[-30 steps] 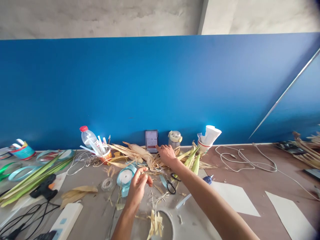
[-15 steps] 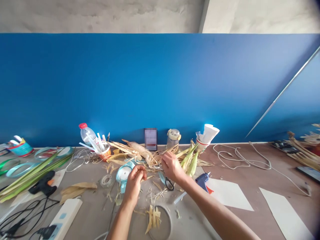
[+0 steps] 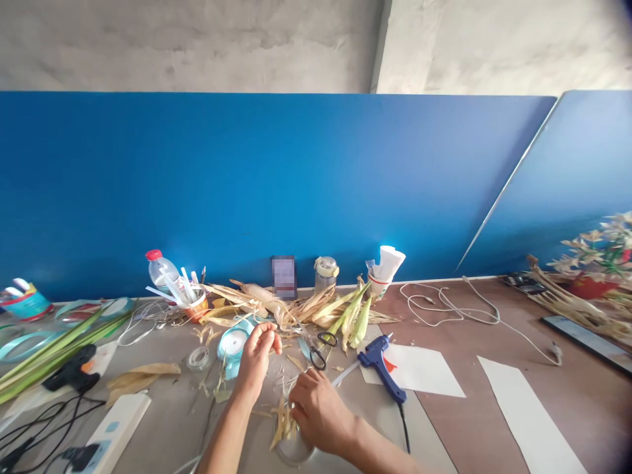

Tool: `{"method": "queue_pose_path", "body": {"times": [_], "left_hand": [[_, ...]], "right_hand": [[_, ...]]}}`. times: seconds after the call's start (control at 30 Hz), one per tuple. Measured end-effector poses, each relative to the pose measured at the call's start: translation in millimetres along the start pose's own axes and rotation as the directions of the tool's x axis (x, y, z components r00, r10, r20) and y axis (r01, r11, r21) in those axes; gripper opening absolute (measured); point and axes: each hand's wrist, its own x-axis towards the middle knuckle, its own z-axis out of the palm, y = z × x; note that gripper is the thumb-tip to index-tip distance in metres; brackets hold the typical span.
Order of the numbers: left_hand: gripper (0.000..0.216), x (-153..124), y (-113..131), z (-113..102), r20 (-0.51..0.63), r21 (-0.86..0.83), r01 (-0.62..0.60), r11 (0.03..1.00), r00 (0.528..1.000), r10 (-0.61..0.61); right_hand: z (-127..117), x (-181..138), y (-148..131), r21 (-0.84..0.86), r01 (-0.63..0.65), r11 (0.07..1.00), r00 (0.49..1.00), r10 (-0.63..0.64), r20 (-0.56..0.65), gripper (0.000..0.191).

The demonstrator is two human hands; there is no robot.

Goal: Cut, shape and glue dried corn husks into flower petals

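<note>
My left hand (image 3: 259, 353) is held above the desk beside the blue ribbon roll (image 3: 234, 343). Its fingers are curled into a pinch, and anything between them is too small to make out. My right hand (image 3: 320, 409) reaches down over a pale ring (image 3: 295, 457), covering part of it. The fingers bend down against pale husk strips (image 3: 281, 426) at the ring's left side; what they grip is hidden. Scissors with black handles (image 3: 318, 357) lie just beyond that hand. To its right is a blue glue gun (image 3: 382, 367), resting partly on white paper (image 3: 429, 372).
Dried corn husks (image 3: 306, 309) spread along the back, near a phone (image 3: 284, 276) and a jar (image 3: 326, 271). At the left are a power strip (image 3: 116, 431), black cables, green leaves (image 3: 64, 349) and a bottle (image 3: 162, 271). White cables (image 3: 459, 309) lie at the right.
My right hand has come down and towards me, from the husk pile to the ring. My left hand stays pinched in nearly the same place. The view has turned slightly right.
</note>
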Motion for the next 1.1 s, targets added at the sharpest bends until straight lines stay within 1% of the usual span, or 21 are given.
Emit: {"method": "queue_pose_path", "body": {"times": [0.03, 0.1, 0.17, 0.2, 0.27, 0.33, 0.43, 0.5, 0.67, 0.77, 0.83, 0.9, 0.97, 1.03, 1.1], "left_hand": [[0.019, 0.3, 0.6, 1.1, 0.004, 0.003, 0.004, 1.0, 1.0, -0.004], [0.018, 0.4, 2.9, 3.9, 0.018, 0.009, 0.014, 1.0, 1.0, -0.015], [0.021, -0.8, 6.3, 6.6, 0.042, 0.022, 0.028, 0.999, 0.999, -0.028], [0.024, -2.0, 8.0, 7.3, 0.053, 0.028, 0.035, 0.999, 0.998, -0.037], [0.03, -5.3, 10.2, 7.2, 0.074, 0.039, 0.052, 0.998, 0.996, -0.055], [0.034, -9.2, 9.2, 5.0, 0.087, 0.045, 0.075, 0.996, 0.993, -0.079], [0.034, -13.8, 0.6, 0.7, 0.1, 0.047, 0.118, 0.992, 0.987, -0.122], [0.03, -15.2, -8.0, -1.1, 0.104, 0.038, 0.126, 0.991, 0.986, -0.129], [0.027, -16.1, -22.5, -2.6, 0.072, -0.086, 0.127, 0.988, 0.99, -0.121], [0.027, -17.3, -21.6, -5.2, 0.069, -0.184, 0.155, 0.971, 0.987, -0.144], [0.026, -18.3, -19.2, -7.7, 0.054, -0.224, 0.162, 0.961, 0.987, -0.154], [0.027, -19.2, -17.2, -9.5, 0.037, -0.23, 0.162, 0.959, 0.987, -0.158], [0.028, -20.0, -16.6, -10.0, 0.03, -0.222, 0.165, 0.961, 0.986, -0.162], [0.029, -20.7, -17.1, -9.2, 0.039, -0.21, 0.175, 0.962, 0.985, -0.17], [0.028, -21.3, -17.8, -7.7, 0.049, -0.191, 0.187, 0.964, 0.982, -0.181]], "right_hand": [[2.3, 1.2, -1.6, 0.007, -0.003, 1.0, 1.0, 0.003, -0.015, 0.008], [5.6, 3.2, -2.3, 0.046, 0.006, 0.999, 0.998, -0.004, -0.057, 0.019], [7.5, 4.6, 0.9, 0.105, 0.021, 0.994, 0.995, -0.011, -0.099, 0.031], [8.0, 5.1, 3.6, 0.135, 0.022, 0.991, 0.993, -0.006, -0.118, 0.033], [8.7, 5.8, 9.8, 0.187, 0.013, 0.982, 0.989, 0.015, -0.146, 0.033], [9.5, 6.3, 14.9, 0.218, 0.007, 0.976, 0.988, 0.027, -0.15, 0.031], [10.8, 7.2, 17.1, 0.223, 0.021, 0.975, 0.993, 0.006, -0.121, 0.031], [11.4, 8.0, 14.8, 0.208, 0.041, 0.977, 0.995, -0.021, -0.097, 0.03], [10.2, 9.8, 8.6, 0.162, 0.079, 0.984, 0.996, -0.071, -0.055, 0.021], [3.7, 8.9, 10.3, 0.208, 0.06, 0.976, 0.997, -0.048, -0.065, 0.024], [-4.1, 6.6, 12.1, 0.227, 0.047, 0.973, 0.998, -0.04, -0.038, 0.024], [-12.6, 2.8, 11.9, 0.19, 0.041, 0.981, 0.999, -0.045, 0.021, 0.018], [-18.3, -1.6, 9.0, 0.098, 0.04, 0.994, 0.996, -0.047, 0.075, 0.013], [-18.9, -5.3, 4.1, -0.024, 0.046, 0.999, 0.994, -0.043, 0.101, 0.01], [-14.2, -7.2, -0.7, -0.142, 0.063, 0.988, 0.992, -0.046, 0.12, 0.011]]}}
